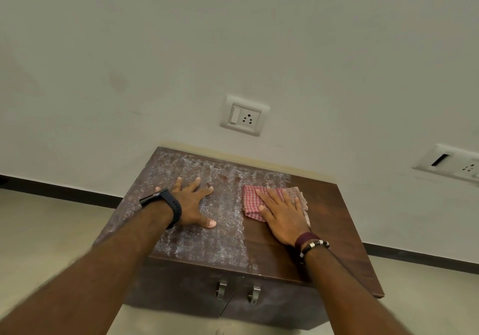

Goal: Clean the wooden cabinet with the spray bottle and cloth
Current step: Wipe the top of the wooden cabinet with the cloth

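Flat, right hand [281,217] fingers press cloth [252,200]; left hand [193,204] fingers splay on cabinet [324,205].

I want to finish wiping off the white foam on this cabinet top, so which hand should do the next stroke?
The right hand. It already lies flat on the checked cloth at the edge of the foam. The left hand rests bare in the foam on the cabinet.

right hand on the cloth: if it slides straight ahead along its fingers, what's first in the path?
Probably nothing on the cabinet top: the right hand points up-left across the checked cloth toward the foamy back strip, then the wall. Depth is unclear.
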